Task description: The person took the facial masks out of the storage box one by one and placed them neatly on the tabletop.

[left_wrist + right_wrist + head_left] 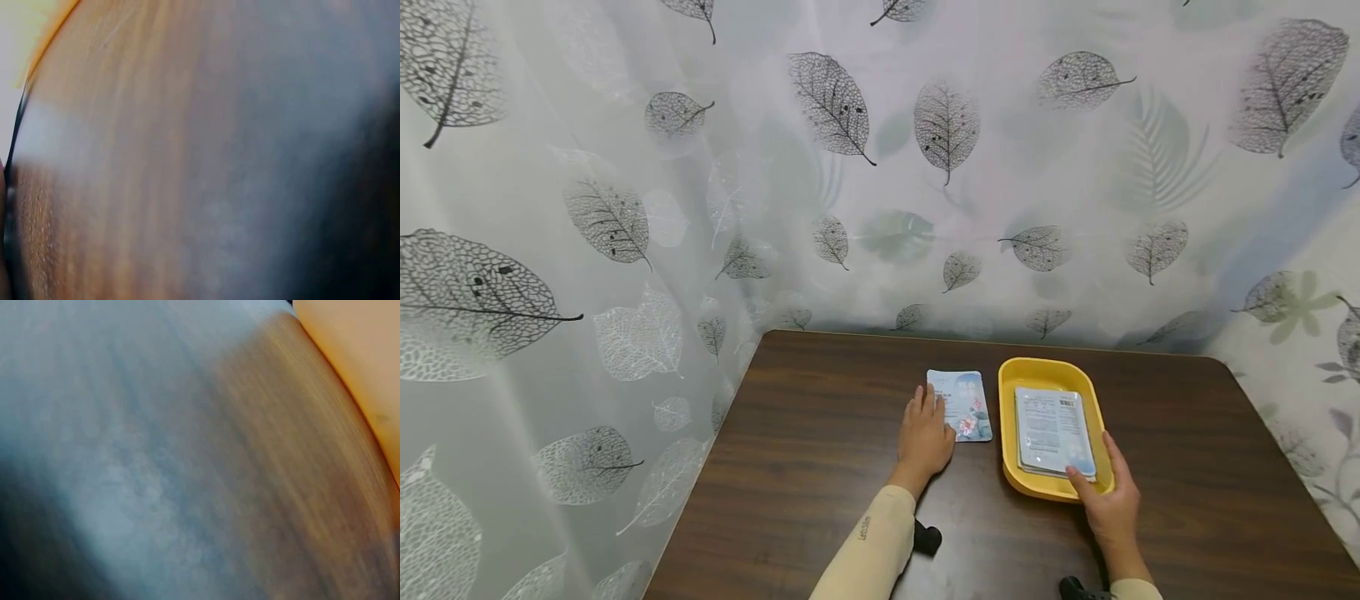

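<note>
A flat light-blue face mask packet [970, 406] with pink flowers lies on the table. My left hand [925, 437] rests over its left edge, fingers extended and thumb near its lower edge. To the right stands a yellow tray [1009, 417] holding a small stack of similar packets [1054, 433], the top one with its printed text side up. My right hand [1112, 500] grips the tray's lower right corner, its thumb over the rim by the stack and its fingers along the outer right wall. Neither wrist view shows the hands' grip clearly.
The dark wood-grain table [805, 433] fills the lower middle, its back edge meeting a leaf-print curtain [880, 192]. Black wrist devices [927, 540] sit by both wrists. Blurred tabletop [269, 444] takes up most of both wrist views.
</note>
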The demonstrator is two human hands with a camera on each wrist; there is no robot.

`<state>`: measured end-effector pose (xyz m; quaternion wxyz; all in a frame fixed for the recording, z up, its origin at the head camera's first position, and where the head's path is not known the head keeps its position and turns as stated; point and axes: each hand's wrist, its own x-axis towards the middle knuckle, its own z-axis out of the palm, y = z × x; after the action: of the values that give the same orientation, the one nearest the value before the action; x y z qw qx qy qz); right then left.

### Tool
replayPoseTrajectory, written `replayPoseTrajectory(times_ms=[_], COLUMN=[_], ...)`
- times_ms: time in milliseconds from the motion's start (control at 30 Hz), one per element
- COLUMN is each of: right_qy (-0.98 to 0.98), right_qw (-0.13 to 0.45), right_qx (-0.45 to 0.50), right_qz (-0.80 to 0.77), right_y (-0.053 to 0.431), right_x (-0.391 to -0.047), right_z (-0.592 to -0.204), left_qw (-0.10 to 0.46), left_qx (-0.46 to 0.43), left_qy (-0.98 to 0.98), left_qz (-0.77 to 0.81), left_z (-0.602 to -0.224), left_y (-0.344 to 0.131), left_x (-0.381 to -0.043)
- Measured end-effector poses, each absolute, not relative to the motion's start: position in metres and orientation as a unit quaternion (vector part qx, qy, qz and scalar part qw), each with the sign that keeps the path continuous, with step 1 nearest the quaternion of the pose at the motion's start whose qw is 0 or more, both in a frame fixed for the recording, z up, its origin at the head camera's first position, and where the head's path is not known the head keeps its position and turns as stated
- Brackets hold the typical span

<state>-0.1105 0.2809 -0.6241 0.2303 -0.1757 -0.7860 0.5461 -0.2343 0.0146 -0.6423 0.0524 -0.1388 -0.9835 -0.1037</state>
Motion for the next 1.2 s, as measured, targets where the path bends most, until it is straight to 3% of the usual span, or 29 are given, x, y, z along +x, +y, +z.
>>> replayPoseTrajectory(times_ms=[967, 1200], right_qy=[-0.775, -0.776], right_qw=[0.25, 0.255], right_qx=[-0.168, -0.165], right_qz=[0.556, 0.553], right_y=[0.2817, 0.2817], right_x=[-0.1114, -0.1135], right_z=[-0.6313, -0.6315], left_qw=[0.05, 0.084], left_qx=[-0.126, -0.129], left_qy=[-0.986, -0.976], left_qz=[-0.099, -0.156], left_z=[-0.6468, -0.6416], left_y=[0.0174, 0.0143], left_x=[-0.2335, -0.2326])
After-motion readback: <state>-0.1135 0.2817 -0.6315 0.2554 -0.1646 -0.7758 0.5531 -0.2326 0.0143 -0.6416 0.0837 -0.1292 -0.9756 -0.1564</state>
